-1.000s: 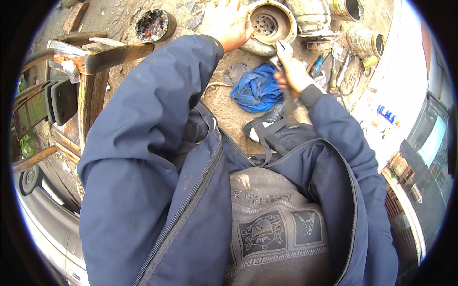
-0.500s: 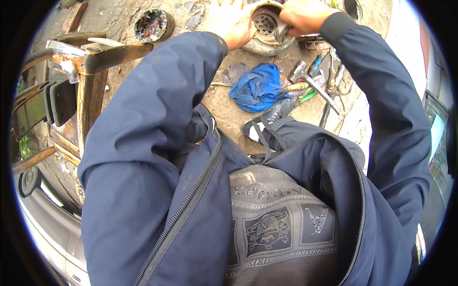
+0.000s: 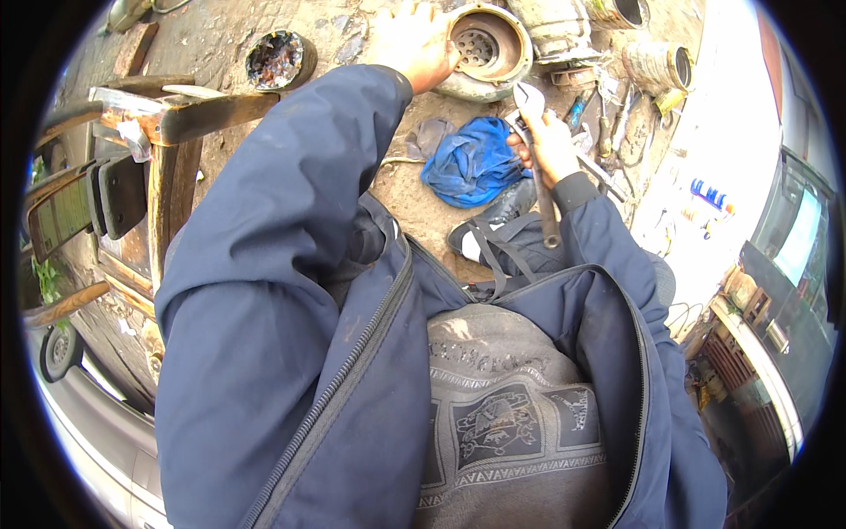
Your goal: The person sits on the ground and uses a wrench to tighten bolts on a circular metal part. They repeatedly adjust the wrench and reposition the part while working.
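Observation:
In my right hand (image 3: 551, 145) is an adjustable wrench (image 3: 543, 198); its jaws point away from me and the handle end hangs toward my body. My left hand (image 3: 412, 42) grips the left side of a round metal canister (image 3: 520, 75), thumb against the rim. Inside the canister a perforated plate (image 3: 476, 48) shows. The wrench jaws are just below the canister's near edge, apart from the plate. A crumpled blue cloth (image 3: 473, 163) lies on the ground left of my right hand. Partly behind that hand lies a hammer (image 3: 608, 179).
Screwdrivers and other hand tools (image 3: 606, 132) lie at the right. Beyond them are a ribbed metal part (image 3: 551, 26) and a rusty can (image 3: 652, 66). A debris-filled tin (image 3: 278, 62) and a wooden chair frame (image 3: 211, 119) stand left. My shoe (image 3: 511, 204) is below the cloth.
My right hand has come back from the canister toward my body and to the near side, bringing the wrench into plain view. The left hand stays at the canister, which now shows its opening.

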